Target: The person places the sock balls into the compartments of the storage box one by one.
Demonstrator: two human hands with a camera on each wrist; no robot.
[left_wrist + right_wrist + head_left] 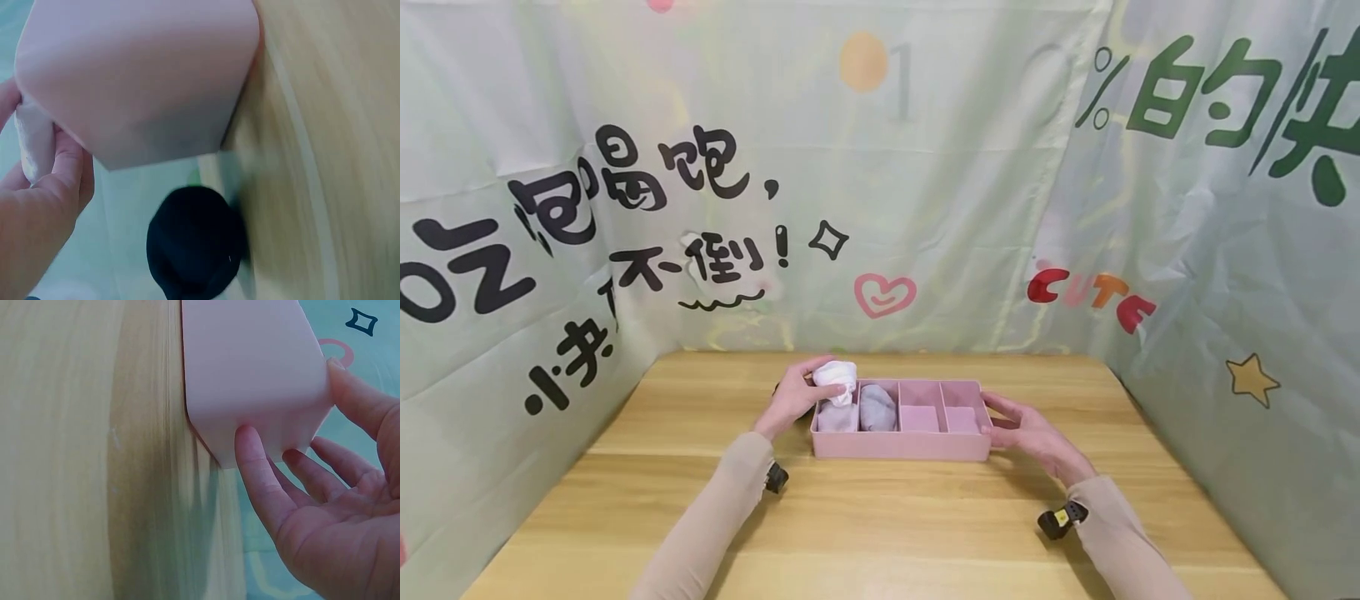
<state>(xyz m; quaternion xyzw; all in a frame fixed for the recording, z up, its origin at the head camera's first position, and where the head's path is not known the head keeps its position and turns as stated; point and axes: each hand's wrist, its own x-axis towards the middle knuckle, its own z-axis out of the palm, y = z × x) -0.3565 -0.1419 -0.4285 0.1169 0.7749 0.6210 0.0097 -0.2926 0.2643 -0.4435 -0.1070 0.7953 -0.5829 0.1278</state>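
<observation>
My left hand [795, 394] pinches a balled white sock-like cloth [837, 379] between thumb and fingers, over the leftmost compartment of a pink divided box [900, 446]. A light grey cloth ball [838, 417] sits in that compartment, partly covered by the white one in the head view. The neighbouring compartment holds a grey-blue cloth ball [877, 407]. At the box's right end, my right hand [1036, 433] touches the outer wall with spread fingers; its fingertips [249, 440] rest against the pink side in the right wrist view.
Beside the box's left end lies a rounded black cloth bundle [194, 244], mostly hidden behind my left hand in the head view. The box stands on a wooden table [895, 525]. Printed cloth hangings [955, 208] rise behind the table and along both sides.
</observation>
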